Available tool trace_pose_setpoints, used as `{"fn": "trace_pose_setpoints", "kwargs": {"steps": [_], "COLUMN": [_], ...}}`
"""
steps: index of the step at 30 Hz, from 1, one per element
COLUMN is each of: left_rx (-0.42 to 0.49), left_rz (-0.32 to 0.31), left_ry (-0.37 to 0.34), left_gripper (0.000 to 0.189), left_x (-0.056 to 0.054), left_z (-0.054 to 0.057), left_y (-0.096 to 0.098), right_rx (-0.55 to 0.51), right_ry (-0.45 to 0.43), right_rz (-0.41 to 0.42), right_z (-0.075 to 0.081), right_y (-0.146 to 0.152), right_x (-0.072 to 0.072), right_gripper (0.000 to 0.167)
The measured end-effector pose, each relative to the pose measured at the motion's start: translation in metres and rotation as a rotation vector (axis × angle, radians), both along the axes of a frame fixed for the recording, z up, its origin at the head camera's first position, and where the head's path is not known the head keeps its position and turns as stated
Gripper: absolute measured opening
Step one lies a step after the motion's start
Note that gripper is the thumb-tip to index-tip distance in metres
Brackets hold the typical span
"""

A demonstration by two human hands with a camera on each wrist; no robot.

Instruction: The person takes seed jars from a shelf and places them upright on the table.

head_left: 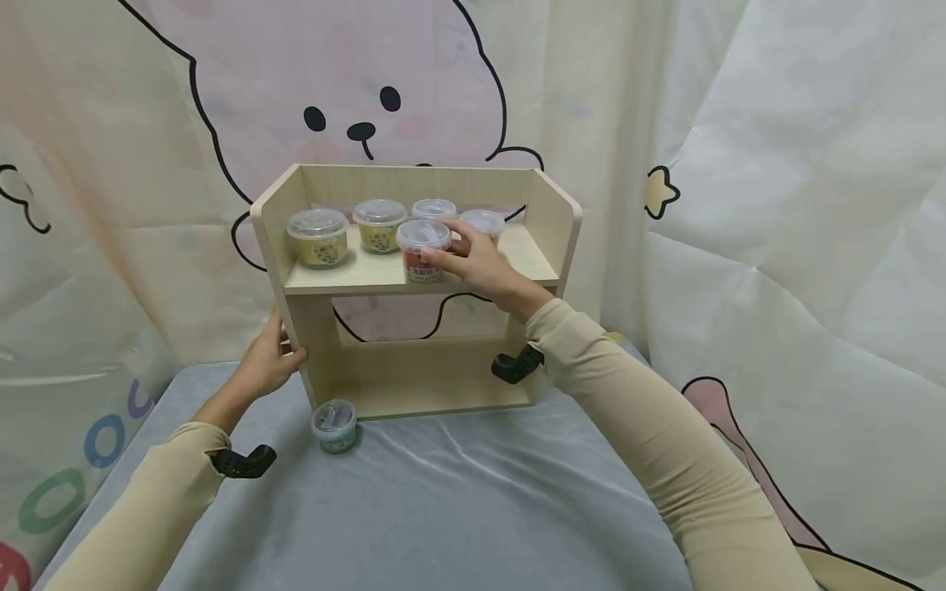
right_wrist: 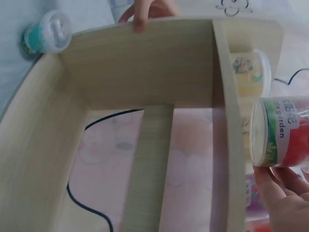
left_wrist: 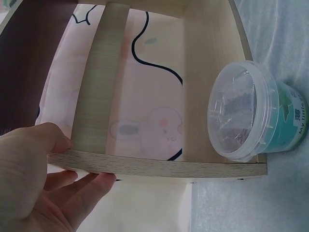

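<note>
My right hand [head_left: 480, 267] grips a small round tub [head_left: 423, 264] with a clear lid and a red label, upright at the front of the upper board of a light wooden shelf [head_left: 421, 373]. Whether its base touches the board I cannot tell. In the right wrist view the red-labelled tub [right_wrist: 292, 133] has thumb and fingers around its lower end. On the left side panel [left_wrist: 145, 164], my left hand [head_left: 264, 363] holds the edge between thumb and fingers. A teal tub [head_left: 335, 425] stands on the cloth by the shelf's front left corner.
Two yellow tubs [head_left: 319, 246] [head_left: 379, 234] stand on the upper board's left part. Behind my right hand are two more lidded tubs [head_left: 434, 208] [head_left: 482, 220], partly hidden. Grey-blue cloth [head_left: 429, 509] covers the table. A printed curtain [head_left: 576, 107] hangs behind.
</note>
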State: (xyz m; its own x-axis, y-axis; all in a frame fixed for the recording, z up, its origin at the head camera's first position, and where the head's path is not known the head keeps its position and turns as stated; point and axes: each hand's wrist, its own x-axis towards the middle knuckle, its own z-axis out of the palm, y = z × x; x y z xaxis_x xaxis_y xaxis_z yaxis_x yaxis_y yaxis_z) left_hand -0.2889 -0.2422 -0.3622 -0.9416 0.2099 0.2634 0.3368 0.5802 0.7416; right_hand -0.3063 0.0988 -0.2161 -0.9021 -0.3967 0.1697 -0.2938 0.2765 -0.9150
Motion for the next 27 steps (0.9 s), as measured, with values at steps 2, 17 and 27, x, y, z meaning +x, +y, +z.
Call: {"fn": "trace_pose_setpoints", "kwargs": {"steps": [2, 17, 27], "left_rx": [0.000, 0.009, 0.007], "left_rz": [0.001, 0.007, 0.003], "left_ry": [-0.002, 0.006, 0.004], "left_gripper": [0.089, 0.090, 0.094], "left_x": [0.000, -0.003, -0.005], "left_z": [0.000, -0.001, -0.001], "left_y": [0.000, 0.000, 0.000], "right_rx": [-0.005, -0.021, 0.054], "right_ry": [0.004, 0.049, 0.114], "right_rz": [0.020, 0.207, 0.336], "right_z": [0.002, -0.019, -0.057], "right_y": [-0.001, -0.007, -0.014], "right_x": [0.005, 0.038, 0.043], "right_gripper": [0.065, 0.064, 0.066]}}
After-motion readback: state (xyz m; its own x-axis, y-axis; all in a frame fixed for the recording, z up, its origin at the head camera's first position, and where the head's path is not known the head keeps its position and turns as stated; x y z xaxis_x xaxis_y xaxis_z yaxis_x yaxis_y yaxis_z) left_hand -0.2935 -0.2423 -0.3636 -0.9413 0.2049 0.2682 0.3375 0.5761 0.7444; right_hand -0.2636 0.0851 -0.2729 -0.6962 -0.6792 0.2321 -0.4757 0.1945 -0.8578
